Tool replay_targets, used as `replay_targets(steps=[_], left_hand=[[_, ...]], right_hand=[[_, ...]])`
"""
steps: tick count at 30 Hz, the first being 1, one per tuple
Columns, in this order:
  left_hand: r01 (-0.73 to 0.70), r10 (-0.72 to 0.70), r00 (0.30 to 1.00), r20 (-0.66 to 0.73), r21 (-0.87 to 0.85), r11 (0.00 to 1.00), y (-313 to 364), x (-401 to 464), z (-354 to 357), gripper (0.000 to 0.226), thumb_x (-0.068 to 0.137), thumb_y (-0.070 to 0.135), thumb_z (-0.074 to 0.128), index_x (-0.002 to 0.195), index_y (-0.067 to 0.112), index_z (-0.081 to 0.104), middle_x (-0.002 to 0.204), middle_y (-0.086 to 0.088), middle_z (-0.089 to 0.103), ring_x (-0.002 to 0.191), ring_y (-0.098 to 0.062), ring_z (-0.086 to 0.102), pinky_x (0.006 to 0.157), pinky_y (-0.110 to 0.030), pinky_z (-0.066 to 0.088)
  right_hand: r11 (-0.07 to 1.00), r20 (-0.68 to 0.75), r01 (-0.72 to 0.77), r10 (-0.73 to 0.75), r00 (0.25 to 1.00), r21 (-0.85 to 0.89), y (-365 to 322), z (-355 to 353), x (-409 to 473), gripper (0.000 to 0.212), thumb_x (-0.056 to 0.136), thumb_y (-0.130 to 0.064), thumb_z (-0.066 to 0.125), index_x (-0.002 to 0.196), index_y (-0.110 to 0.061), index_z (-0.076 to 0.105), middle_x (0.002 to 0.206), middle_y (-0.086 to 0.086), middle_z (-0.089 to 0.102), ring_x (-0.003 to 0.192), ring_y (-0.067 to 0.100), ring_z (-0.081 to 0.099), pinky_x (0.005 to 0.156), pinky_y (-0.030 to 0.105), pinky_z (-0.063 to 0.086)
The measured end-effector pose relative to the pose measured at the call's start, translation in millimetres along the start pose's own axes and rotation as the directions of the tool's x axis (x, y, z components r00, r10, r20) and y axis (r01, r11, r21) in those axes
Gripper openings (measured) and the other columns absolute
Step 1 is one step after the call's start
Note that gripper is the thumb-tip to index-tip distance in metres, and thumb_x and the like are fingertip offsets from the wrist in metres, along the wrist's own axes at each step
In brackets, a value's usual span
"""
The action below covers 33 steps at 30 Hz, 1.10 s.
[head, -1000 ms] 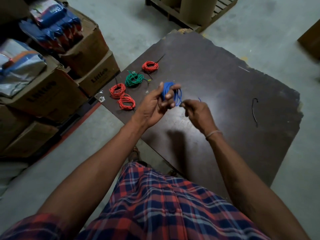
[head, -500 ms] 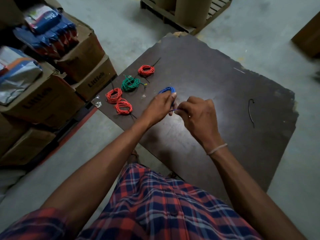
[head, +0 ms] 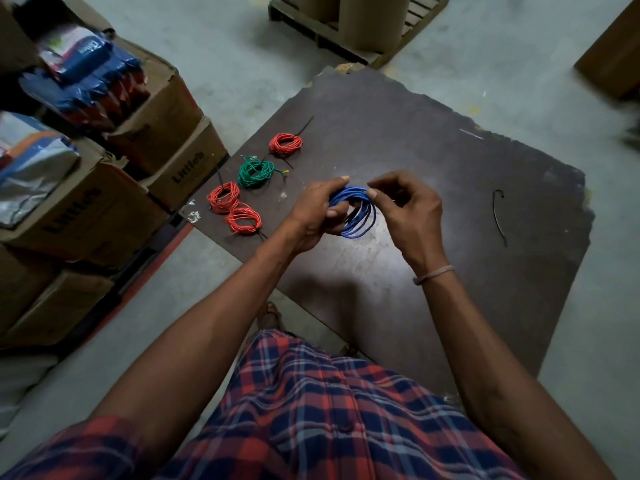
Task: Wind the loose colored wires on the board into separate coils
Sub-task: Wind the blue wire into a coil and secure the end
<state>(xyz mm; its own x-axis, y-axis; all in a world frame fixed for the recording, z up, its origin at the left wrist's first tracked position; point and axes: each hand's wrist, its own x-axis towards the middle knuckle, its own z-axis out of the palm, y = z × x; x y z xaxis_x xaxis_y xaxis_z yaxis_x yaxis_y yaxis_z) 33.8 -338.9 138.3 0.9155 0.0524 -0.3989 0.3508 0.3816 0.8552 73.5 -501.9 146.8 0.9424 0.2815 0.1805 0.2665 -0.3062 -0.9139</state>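
Observation:
Above the dark brown board (head: 450, 188) I hold a blue wire coil (head: 360, 216). My left hand (head: 315, 216) grips the coil's left side, fingers curled round the loops. My right hand (head: 408, 209) pinches the coil's top right edge between thumb and forefinger. On the board's left part lie three red coils (head: 285, 143) (head: 223, 197) (head: 243, 220) and one green coil (head: 255, 173), each wound and lying flat. A thin black tie (head: 498, 216) lies loose on the board to the right.
Stacked cardboard boxes (head: 138, 143) with blue and red packets stand left of the board. A wooden pallet (head: 346, 39) with cardboard rolls stands beyond the far edge. Grey concrete floor (head: 519, 46) surrounds the board.
The blue coil has turned so its open loops face me. My right hand has moved from the wire's end below the coil to the coil's top edge.

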Motion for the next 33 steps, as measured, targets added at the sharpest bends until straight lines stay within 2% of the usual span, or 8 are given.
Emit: replay_targets(steps=[3, 10, 13, 18, 23, 29, 31, 33], left_hand=[[0.078, -0.072, 0.996, 0.043, -0.165, 0.983, 5, 1, 0, 0.037, 0.109, 0.027, 0.036, 0.08, 0.01, 0.053, 0.041, 0.008, 0.027, 0.035, -0.007, 0.014, 0.038, -0.021, 0.013], [0.131, -0.107, 0.991, 0.085, -0.39, 0.911, 13, 10, 14, 0.04, 0.107, 0.038, 0.045, 0.074, 0.016, 0.047, 0.042, 0.007, 0.032, 0.032, -0.005, 0.018, 0.035, -0.017, 0.012], [0.105, -0.087, 0.994, 0.07, -0.321, 0.941, 15, 15, 24, 0.035, 0.103, 0.034, 0.055, 0.073, 0.016, 0.051, 0.05, 0.005, 0.037, 0.036, -0.005, 0.02, 0.037, -0.017, 0.015], [-0.036, 0.034, 0.999, -0.042, -0.044, 0.998, 11, 30, 46, 0.017, 0.101, 0.018, 0.062, 0.091, 0.008, 0.053, 0.067, -0.001, 0.052, 0.046, -0.007, 0.033, 0.041, -0.019, 0.029], [-0.05, 0.048, 0.998, -0.044, -0.046, 0.998, -5, 42, 69, 0.013, 0.099, 0.008, 0.061, 0.091, 0.006, 0.052, 0.068, -0.005, 0.055, 0.045, -0.008, 0.037, 0.041, -0.021, 0.031], [-0.003, 0.009, 0.995, -0.099, 0.053, 0.999, -26, 59, 85, 0.017, 0.097, 0.003, 0.06, 0.082, 0.009, 0.055, 0.059, -0.002, 0.052, 0.041, -0.007, 0.032, 0.039, -0.019, 0.025], [0.004, 0.006, 0.993, -0.117, 0.085, 0.996, -33, 67, 86, 0.02, 0.096, 0.002, 0.06, 0.079, 0.011, 0.055, 0.058, -0.003, 0.051, 0.04, -0.007, 0.031, 0.039, -0.018, 0.025], [0.018, -0.005, 0.991, -0.136, 0.097, 0.995, -39, 71, 84, 0.023, 0.097, 0.002, 0.06, 0.078, 0.012, 0.054, 0.06, -0.004, 0.05, 0.039, -0.006, 0.031, 0.038, -0.017, 0.025]], right_hand=[[0.996, -0.004, -0.03, 0.031, 1.0, 0.081, 2, 4, -9, 0.011, 0.096, -0.016, 0.069, 0.104, -0.013, 0.077, 0.102, 0.005, 0.074, 0.096, 0.019, 0.072, 0.088, 0.044, 0.06], [0.983, -0.018, -0.008, 0.011, 1.0, 0.185, 2, -6, -16, 0.027, 0.1, -0.022, 0.068, 0.122, -0.009, 0.074, 0.113, 0.008, 0.072, 0.102, 0.02, 0.073, 0.089, 0.04, 0.062], [0.972, -0.072, -0.025, 0.043, 0.997, 0.236, 13, -11, -13, 0.027, 0.099, -0.02, 0.07, 0.123, -0.009, 0.074, 0.111, 0.01, 0.073, 0.101, 0.028, 0.074, 0.089, 0.049, 0.062], [0.918, -0.194, -0.134, 0.218, 0.957, 0.372, 34, -17, -10, 0.027, 0.095, -0.018, 0.075, 0.119, -0.007, 0.076, 0.107, 0.013, 0.076, 0.101, 0.031, 0.074, 0.089, 0.053, 0.061], [0.828, -0.248, -0.239, 0.406, 0.88, 0.507, 55, -30, -12, 0.027, 0.091, -0.011, 0.078, 0.115, 0.0, 0.076, 0.104, 0.015, 0.078, 0.095, 0.027, 0.075, 0.082, 0.042, 0.063], [0.867, -0.086, -0.335, 0.391, 0.916, 0.37, 86, -65, -19, 0.023, 0.093, -0.027, 0.076, 0.107, -0.009, 0.081, 0.102, 0.008, 0.079, 0.097, 0.022, 0.074, 0.084, 0.036, 0.062], [0.847, -0.027, -0.427, 0.457, 0.889, 0.317, 109, -82, -12, 0.025, 0.094, -0.038, 0.074, 0.099, -0.016, 0.082, 0.1, 0.004, 0.08, 0.099, 0.021, 0.075, 0.083, 0.034, 0.06], [0.839, -0.095, -0.487, 0.52, 0.849, 0.241, 145, -99, 2, 0.022, 0.091, -0.04, 0.074, 0.091, -0.019, 0.08, 0.095, 0.002, 0.08, 0.093, 0.017, 0.075, 0.081, 0.034, 0.058]])
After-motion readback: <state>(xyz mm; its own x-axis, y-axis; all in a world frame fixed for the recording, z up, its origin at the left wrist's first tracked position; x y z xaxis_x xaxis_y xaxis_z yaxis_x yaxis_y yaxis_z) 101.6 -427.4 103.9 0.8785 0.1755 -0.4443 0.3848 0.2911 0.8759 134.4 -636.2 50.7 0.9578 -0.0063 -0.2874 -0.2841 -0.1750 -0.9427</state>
